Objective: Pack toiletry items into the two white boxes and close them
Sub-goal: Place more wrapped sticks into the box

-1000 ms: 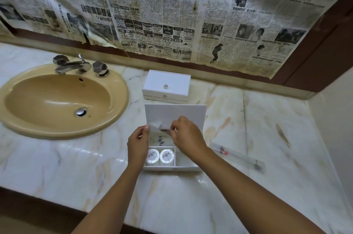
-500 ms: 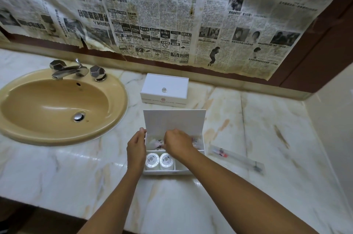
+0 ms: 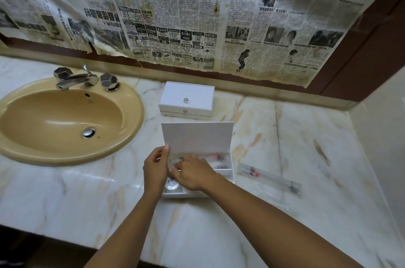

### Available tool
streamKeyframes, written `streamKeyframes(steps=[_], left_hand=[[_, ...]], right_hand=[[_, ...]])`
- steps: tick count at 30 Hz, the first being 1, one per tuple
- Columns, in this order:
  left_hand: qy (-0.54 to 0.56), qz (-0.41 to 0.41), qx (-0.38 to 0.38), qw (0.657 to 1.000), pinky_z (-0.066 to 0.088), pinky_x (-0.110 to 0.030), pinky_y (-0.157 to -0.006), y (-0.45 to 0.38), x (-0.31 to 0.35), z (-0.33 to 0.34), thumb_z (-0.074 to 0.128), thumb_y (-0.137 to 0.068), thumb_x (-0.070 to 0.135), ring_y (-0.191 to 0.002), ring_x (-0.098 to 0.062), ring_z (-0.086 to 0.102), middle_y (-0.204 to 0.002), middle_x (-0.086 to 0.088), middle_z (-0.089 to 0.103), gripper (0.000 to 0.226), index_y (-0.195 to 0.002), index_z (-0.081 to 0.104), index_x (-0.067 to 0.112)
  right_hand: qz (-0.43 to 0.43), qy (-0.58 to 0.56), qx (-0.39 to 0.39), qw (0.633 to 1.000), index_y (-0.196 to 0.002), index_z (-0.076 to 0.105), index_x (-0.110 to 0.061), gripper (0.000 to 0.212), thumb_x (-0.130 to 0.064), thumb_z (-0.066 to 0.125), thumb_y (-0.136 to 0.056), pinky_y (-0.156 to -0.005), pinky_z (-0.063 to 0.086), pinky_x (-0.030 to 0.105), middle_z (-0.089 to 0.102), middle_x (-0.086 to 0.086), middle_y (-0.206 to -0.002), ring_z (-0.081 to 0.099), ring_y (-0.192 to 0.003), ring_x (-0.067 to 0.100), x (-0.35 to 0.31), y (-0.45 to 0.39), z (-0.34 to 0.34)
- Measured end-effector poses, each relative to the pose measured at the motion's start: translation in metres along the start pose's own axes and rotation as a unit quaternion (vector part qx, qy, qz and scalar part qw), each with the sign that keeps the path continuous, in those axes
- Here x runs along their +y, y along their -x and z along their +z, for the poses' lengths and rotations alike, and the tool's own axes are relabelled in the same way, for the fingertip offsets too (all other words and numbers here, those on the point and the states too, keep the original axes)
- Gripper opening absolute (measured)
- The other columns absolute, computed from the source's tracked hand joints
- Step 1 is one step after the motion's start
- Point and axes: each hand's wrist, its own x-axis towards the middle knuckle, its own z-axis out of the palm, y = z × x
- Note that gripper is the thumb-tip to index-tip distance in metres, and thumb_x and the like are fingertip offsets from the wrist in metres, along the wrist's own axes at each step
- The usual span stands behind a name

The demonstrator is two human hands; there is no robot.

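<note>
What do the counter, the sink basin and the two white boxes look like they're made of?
Counter: polished marble or a marble-look stone, going by the cream surface with tan veins and glossy reflections.
Sink basin: glazed ceramic, probably; smooth tan with soft highlights.
Closed white box and open white box: matte white rigid card or plastic, with flat thin panels; which one is hard to tell.

marble counter (image 3: 306, 136), two boxes (image 3: 186, 101) (one open), packet (image 3: 269, 177)

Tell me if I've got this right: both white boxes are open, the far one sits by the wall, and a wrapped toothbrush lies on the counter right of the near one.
Not quite. Only the near box is open, its lid standing up. In the head view the far box by the wall is closed. The wrapped toothbrush does lie on the counter right of the near one.
</note>
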Motion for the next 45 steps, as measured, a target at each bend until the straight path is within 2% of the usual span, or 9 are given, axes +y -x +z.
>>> streamKeyframes(steps=[6,13,16,19,22,27,35,41,45], left_hand=[[-0.014,0.014,-0.001,1.000,0.050,-0.026,-0.076,0.003,0.003,0.000,0.057,-0.097,0.036,-0.084,-0.016,0.066,-0.089,0.000,0.072,0.025,-0.093,0.072,0.016],[-0.010,0.005,0.002,1.000,0.047,-0.024,-0.079,0.002,0.002,0.000,0.058,-0.097,0.037,-0.084,-0.008,0.063,-0.091,0.003,0.071,0.026,-0.094,0.072,0.015],[-0.010,0.009,0.003,1.000,0.044,-0.020,-0.077,0.003,0.003,0.000,0.058,-0.097,0.035,-0.084,-0.006,0.062,-0.092,0.003,0.071,0.026,-0.096,0.072,0.014],[-0.015,0.014,0.004,1.000,0.045,-0.018,-0.076,0.003,0.003,0.000,0.057,-0.098,0.034,-0.085,-0.004,0.063,-0.093,0.003,0.072,0.026,-0.098,0.072,0.012],[-0.019,0.012,0.005,1.000,0.044,-0.015,-0.074,0.004,0.005,0.001,0.057,-0.098,0.033,-0.081,0.001,0.062,-0.091,0.006,0.071,0.024,-0.096,0.071,0.015],[-0.025,0.015,0.005,1.000,0.043,-0.010,-0.070,0.006,0.006,0.002,0.056,-0.099,0.033,-0.072,0.011,0.060,-0.086,0.009,0.070,0.023,-0.093,0.071,0.016],[-0.025,0.013,0.001,1.000,0.044,-0.011,-0.070,0.006,0.007,0.002,0.056,-0.099,0.034,-0.074,0.008,0.061,-0.089,0.006,0.071,0.027,-0.095,0.071,0.012],[-0.020,0.010,-0.003,1.000,0.044,-0.016,-0.072,0.007,0.008,0.000,0.056,-0.098,0.035,-0.077,0.001,0.061,-0.088,0.005,0.070,0.029,-0.096,0.071,0.012],[-0.019,0.007,-0.001,1.000,0.045,-0.024,-0.074,0.006,0.006,-0.001,0.057,-0.097,0.038,-0.074,-0.008,0.057,-0.077,0.006,0.066,0.029,-0.085,0.069,0.015]], right_hand=[[-0.016,-0.102,0.135,0.985,-0.099,0.071,-0.018,0.031,-0.038,0.048,-0.094,-0.074,0.042,0.031,0.064,0.004,-0.096,0.058,-0.093,0.021,0.017,0.018,-0.017],[0.077,-0.173,0.401,0.896,-0.082,0.068,-0.013,0.011,-0.016,0.058,-0.086,-0.063,0.041,0.024,0.060,-0.002,-0.079,0.052,-0.066,0.011,0.074,0.055,-0.042],[0.169,-0.144,0.357,0.907,-0.098,0.066,-0.013,0.015,-0.020,0.056,-0.089,-0.066,0.040,0.026,0.060,0.000,-0.095,0.057,-0.079,0.018,0.104,0.064,-0.039],[0.259,-0.083,0.194,0.943,-0.123,0.053,-0.015,0.035,-0.019,0.056,-0.088,-0.078,0.041,0.029,0.050,0.004,-0.122,0.052,-0.107,0.024,0.131,0.071,-0.029],[0.281,-0.040,0.111,0.953,-0.125,0.052,-0.017,0.034,-0.016,0.054,-0.090,-0.084,0.041,0.032,0.049,0.005,-0.124,0.046,-0.114,0.024,0.146,0.074,-0.015],[0.274,-0.040,0.165,0.947,-0.098,0.065,-0.013,0.014,-0.014,0.053,-0.091,-0.067,0.036,0.025,0.063,0.003,-0.103,0.057,-0.092,0.021,0.150,0.075,-0.008],[0.222,-0.067,0.329,0.915,-0.101,0.062,-0.010,0.015,-0.011,0.049,-0.094,-0.067,0.043,0.032,0.061,0.006,-0.099,0.057,-0.089,0.026,0.133,0.072,-0.028],[0.131,-0.200,0.492,0.837,-0.103,0.061,-0.011,0.011,-0.012,0.055,-0.094,-0.067,0.048,0.026,0.059,-0.006,-0.094,0.055,-0.081,0.011,0.087,0.077,-0.073],[-0.012,-0.251,0.563,0.787,-0.102,0.063,-0.005,0.013,-0.004,0.060,-0.089,-0.066,0.051,0.022,0.063,0.001,-0.093,0.056,-0.082,0.009,0.040,0.083,-0.091]])
